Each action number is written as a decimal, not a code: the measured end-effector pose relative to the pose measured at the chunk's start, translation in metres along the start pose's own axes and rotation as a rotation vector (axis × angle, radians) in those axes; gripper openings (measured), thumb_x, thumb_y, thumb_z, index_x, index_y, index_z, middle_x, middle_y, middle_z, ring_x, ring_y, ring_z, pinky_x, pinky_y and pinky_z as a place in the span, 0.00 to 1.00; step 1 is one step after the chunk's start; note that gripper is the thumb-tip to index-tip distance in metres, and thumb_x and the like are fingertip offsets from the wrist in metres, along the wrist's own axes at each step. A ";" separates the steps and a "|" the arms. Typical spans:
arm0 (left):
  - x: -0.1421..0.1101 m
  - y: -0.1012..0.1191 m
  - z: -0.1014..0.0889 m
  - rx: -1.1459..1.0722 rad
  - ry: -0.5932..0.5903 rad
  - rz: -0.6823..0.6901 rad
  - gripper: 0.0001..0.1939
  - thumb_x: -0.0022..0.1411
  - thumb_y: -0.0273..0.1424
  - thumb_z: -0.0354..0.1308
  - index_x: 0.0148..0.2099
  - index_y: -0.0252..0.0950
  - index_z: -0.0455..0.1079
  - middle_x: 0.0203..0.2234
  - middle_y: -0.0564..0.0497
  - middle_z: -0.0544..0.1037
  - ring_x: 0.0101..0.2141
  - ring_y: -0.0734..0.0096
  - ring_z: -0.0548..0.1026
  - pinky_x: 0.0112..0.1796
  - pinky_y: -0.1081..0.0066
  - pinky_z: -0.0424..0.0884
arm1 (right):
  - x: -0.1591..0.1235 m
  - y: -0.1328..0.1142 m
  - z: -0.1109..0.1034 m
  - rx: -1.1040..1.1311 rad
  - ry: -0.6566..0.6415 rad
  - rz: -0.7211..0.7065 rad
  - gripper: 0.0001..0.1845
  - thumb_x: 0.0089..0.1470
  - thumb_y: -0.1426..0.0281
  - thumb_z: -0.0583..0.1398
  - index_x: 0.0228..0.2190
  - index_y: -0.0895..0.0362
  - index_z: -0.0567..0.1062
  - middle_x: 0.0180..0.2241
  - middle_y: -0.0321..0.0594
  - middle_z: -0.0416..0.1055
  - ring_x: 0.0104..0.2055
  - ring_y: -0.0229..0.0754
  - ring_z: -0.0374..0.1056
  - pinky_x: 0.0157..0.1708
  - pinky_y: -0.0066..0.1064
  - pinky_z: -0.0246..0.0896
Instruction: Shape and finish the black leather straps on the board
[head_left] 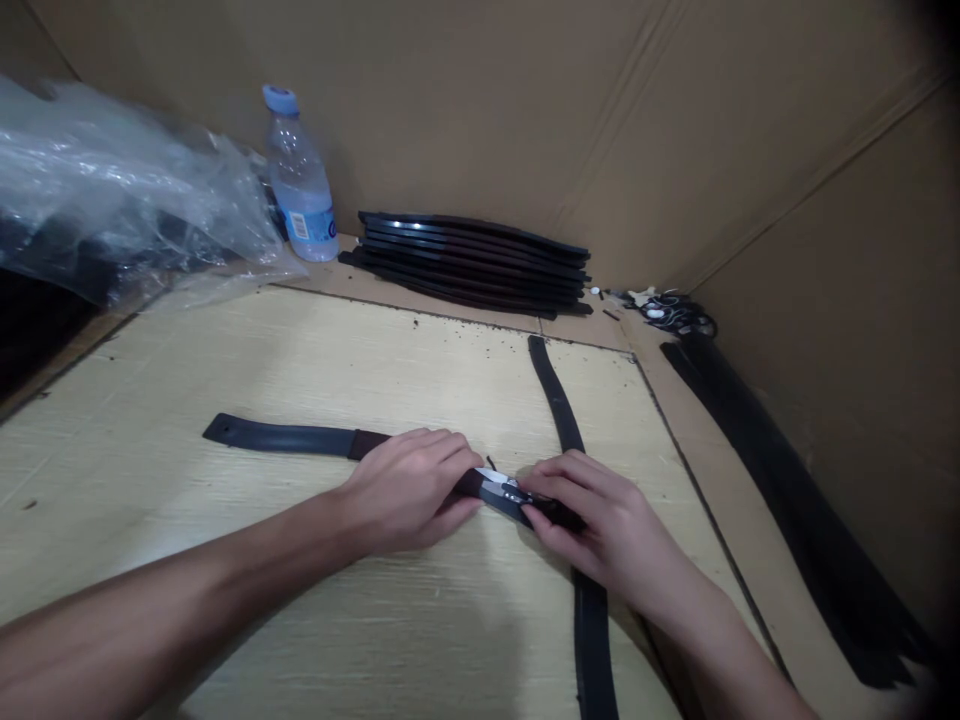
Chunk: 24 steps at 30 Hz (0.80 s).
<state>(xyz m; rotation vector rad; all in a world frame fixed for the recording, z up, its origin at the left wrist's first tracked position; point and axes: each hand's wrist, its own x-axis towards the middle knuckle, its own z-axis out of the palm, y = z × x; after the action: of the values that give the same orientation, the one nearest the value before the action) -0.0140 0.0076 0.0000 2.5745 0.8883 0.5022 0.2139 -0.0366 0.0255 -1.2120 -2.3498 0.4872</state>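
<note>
A dark strap [285, 436] with a brown middle section lies across the board, its holed end pointing left. My left hand [416, 490] is closed around the brown section, fingers on top and thumb below. My right hand [592, 510] grips a small bladed tool [516, 492] with silver metal and a dark handle; whether it is a knife or snips I cannot tell. Its pale blade lies along the strap, close to my left fingertips. Beneath my right hand a second dark strap [592, 640] runs from the back towards the front edge.
Stacked dark strips [472, 265] lie against the cardboard wall [480, 110]. A water bottle [302, 185] stands left of them, beside clear plastic wrapping [127, 180]. Tangled cords [679, 312] and long black strips [780, 500] line the right side. Dark crumbs dot the pale board [337, 350].
</note>
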 end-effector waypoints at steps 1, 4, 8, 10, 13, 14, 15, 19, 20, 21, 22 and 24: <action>0.000 0.000 0.000 0.004 0.007 0.000 0.12 0.58 0.35 0.52 0.43 0.36 0.67 0.35 0.48 0.73 0.37 0.66 0.71 0.38 0.66 0.67 | 0.000 0.001 -0.001 -0.002 0.002 0.005 0.12 0.52 0.74 0.57 0.41 0.56 0.73 0.36 0.45 0.71 0.38 0.44 0.68 0.36 0.37 0.68; 0.001 -0.001 0.001 0.015 0.002 -0.008 0.13 0.59 0.36 0.52 0.45 0.37 0.66 0.36 0.48 0.73 0.38 0.65 0.71 0.39 0.65 0.67 | -0.001 0.003 -0.005 -0.005 -0.016 0.025 0.13 0.52 0.75 0.58 0.41 0.56 0.73 0.36 0.45 0.71 0.38 0.44 0.68 0.36 0.36 0.68; 0.000 -0.002 0.001 0.012 -0.025 -0.037 0.15 0.59 0.37 0.52 0.47 0.37 0.65 0.37 0.48 0.73 0.39 0.64 0.71 0.40 0.64 0.67 | 0.000 0.003 -0.011 -0.009 -0.072 0.059 0.13 0.50 0.77 0.58 0.39 0.56 0.73 0.36 0.44 0.71 0.38 0.44 0.68 0.36 0.36 0.67; 0.000 -0.002 0.001 0.015 -0.037 -0.039 0.15 0.60 0.37 0.52 0.47 0.37 0.64 0.38 0.49 0.73 0.39 0.63 0.70 0.40 0.63 0.67 | 0.001 0.002 -0.013 -0.002 -0.097 0.083 0.14 0.48 0.78 0.58 0.38 0.56 0.73 0.36 0.43 0.71 0.38 0.44 0.68 0.37 0.36 0.67; 0.000 -0.001 0.001 0.044 -0.042 -0.032 0.16 0.61 0.38 0.51 0.50 0.37 0.63 0.39 0.48 0.72 0.40 0.63 0.70 0.41 0.63 0.67 | 0.002 0.003 -0.017 0.029 -0.120 0.108 0.15 0.46 0.79 0.59 0.38 0.55 0.73 0.36 0.41 0.71 0.38 0.42 0.68 0.37 0.34 0.66; 0.000 -0.001 0.001 0.059 -0.047 -0.029 0.17 0.61 0.38 0.50 0.51 0.37 0.62 0.39 0.48 0.72 0.39 0.63 0.70 0.40 0.63 0.67 | 0.001 0.004 -0.018 0.040 -0.123 0.111 0.14 0.46 0.79 0.59 0.37 0.55 0.73 0.36 0.40 0.71 0.38 0.42 0.68 0.37 0.33 0.66; 0.000 -0.001 0.001 0.075 -0.052 -0.026 0.17 0.62 0.38 0.50 0.52 0.38 0.62 0.39 0.48 0.72 0.39 0.63 0.70 0.40 0.63 0.67 | 0.000 0.006 -0.020 0.047 -0.124 0.113 0.14 0.46 0.79 0.59 0.37 0.55 0.73 0.36 0.40 0.71 0.38 0.42 0.68 0.37 0.33 0.66; 0.001 -0.001 -0.001 0.126 -0.078 -0.014 0.17 0.63 0.38 0.48 0.54 0.43 0.61 0.38 0.49 0.70 0.37 0.65 0.70 0.38 0.65 0.68 | -0.005 0.018 -0.029 0.038 -0.082 0.154 0.10 0.47 0.76 0.59 0.35 0.55 0.73 0.35 0.40 0.72 0.34 0.40 0.68 0.30 0.30 0.66; 0.001 -0.001 -0.001 0.135 -0.082 -0.008 0.17 0.64 0.38 0.47 0.54 0.44 0.62 0.37 0.50 0.70 0.37 0.66 0.69 0.38 0.65 0.68 | -0.006 0.022 -0.031 0.019 -0.067 0.184 0.09 0.48 0.75 0.59 0.34 0.55 0.73 0.34 0.40 0.72 0.32 0.40 0.68 0.27 0.29 0.65; 0.001 -0.001 -0.001 0.141 -0.088 -0.002 0.17 0.64 0.39 0.47 0.54 0.45 0.62 0.37 0.50 0.70 0.37 0.66 0.69 0.37 0.66 0.68 | -0.008 0.025 -0.034 -0.009 -0.049 0.216 0.08 0.48 0.74 0.60 0.34 0.55 0.73 0.33 0.40 0.72 0.31 0.40 0.68 0.25 0.29 0.64; 0.001 -0.001 -0.002 0.144 -0.096 0.003 0.16 0.64 0.39 0.46 0.53 0.46 0.63 0.37 0.50 0.69 0.37 0.66 0.69 0.37 0.66 0.67 | -0.009 0.029 -0.036 -0.040 -0.032 0.253 0.07 0.48 0.72 0.60 0.33 0.55 0.73 0.32 0.40 0.72 0.29 0.40 0.67 0.24 0.28 0.63; 0.001 -0.001 -0.002 0.145 -0.111 0.001 0.15 0.64 0.39 0.46 0.52 0.46 0.65 0.37 0.50 0.69 0.37 0.66 0.69 0.37 0.66 0.67 | -0.009 0.034 -0.038 -0.106 -0.009 0.329 0.06 0.48 0.70 0.60 0.32 0.55 0.73 0.29 0.39 0.72 0.27 0.40 0.67 0.22 0.28 0.61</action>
<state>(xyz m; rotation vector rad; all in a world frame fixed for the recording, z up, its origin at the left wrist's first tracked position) -0.0144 0.0094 0.0013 2.7031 0.9162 0.3020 0.2617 -0.0217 0.0377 -1.6607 -2.2147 0.4784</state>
